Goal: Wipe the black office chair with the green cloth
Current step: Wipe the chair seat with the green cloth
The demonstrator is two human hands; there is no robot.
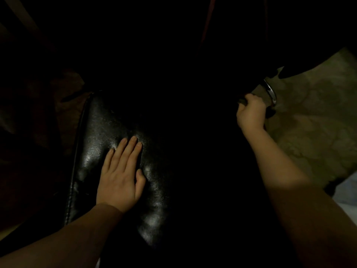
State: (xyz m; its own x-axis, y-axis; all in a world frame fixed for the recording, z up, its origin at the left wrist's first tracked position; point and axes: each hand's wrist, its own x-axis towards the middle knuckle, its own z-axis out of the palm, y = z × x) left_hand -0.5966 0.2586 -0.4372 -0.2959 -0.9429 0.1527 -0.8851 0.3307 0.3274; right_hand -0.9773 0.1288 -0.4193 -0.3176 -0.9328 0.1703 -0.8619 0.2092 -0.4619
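The black office chair (108, 132) fills the middle of the very dark view, and its shiny leather padding catches light on the left. My left hand (120, 175) lies flat on that padding with straight fingers. My right hand (250, 113) is curled at the chair's right edge, next to a curved chrome part (270, 91). It grips a dark bunched thing (242, 102) that looks like the cloth. Its colour cannot be read in this light. Most of the chair's centre and top is lost in shadow.
A pale patterned carpet (313, 113) lies to the right of the chair. Something light blue-white (347, 192) shows at the lower right edge. Dim brownish floor (71, 88) is visible beyond the chair's left edge.
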